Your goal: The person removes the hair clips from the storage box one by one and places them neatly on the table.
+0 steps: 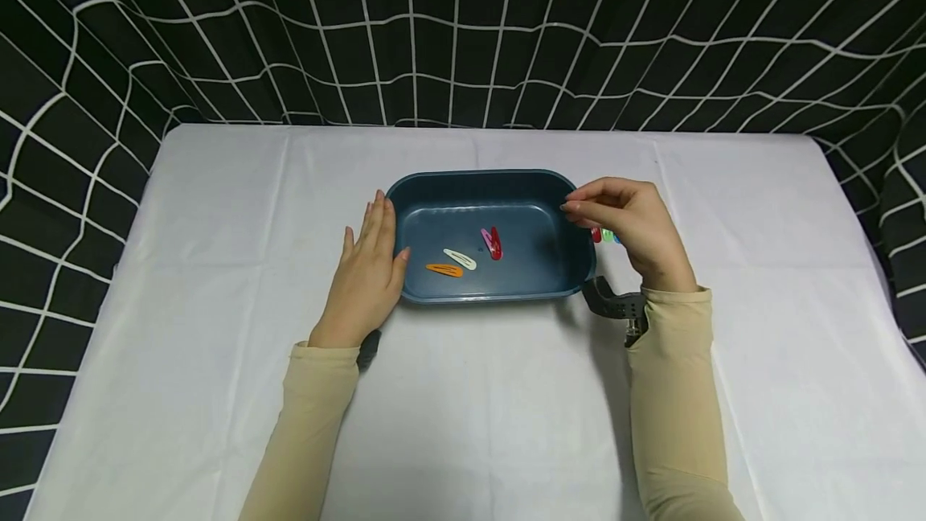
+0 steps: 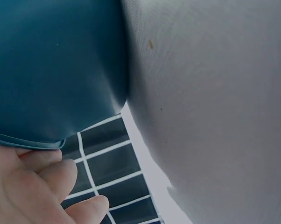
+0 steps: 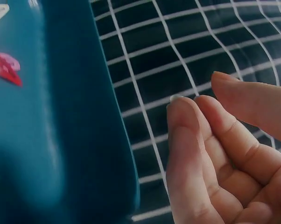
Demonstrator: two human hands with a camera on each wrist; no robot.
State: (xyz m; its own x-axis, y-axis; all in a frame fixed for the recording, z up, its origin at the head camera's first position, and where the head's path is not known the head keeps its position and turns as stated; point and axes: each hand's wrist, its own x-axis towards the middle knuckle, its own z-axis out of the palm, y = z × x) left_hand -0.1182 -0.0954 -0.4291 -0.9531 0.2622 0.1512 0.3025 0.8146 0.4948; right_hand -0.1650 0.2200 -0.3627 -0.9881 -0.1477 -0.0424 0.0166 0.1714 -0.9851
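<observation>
A dark blue tray holds several snap hair clips: an orange one, a white one, and a red one overlapping a pink one. My left hand rests against the tray's left end, fingers straight along the rim; the left wrist view shows its fingertips below the rim. Over the tray's right end, my right hand has its fingers loosely bent, thumb near the forefinger. No object shows between these fingertips in the right wrist view.
Small red, green and blue pieces lie just right of the tray, partly hidden by the right hand. A white cloth covers the table. Behind it hangs black fabric with a white grid. Dark straps sit at the wrists.
</observation>
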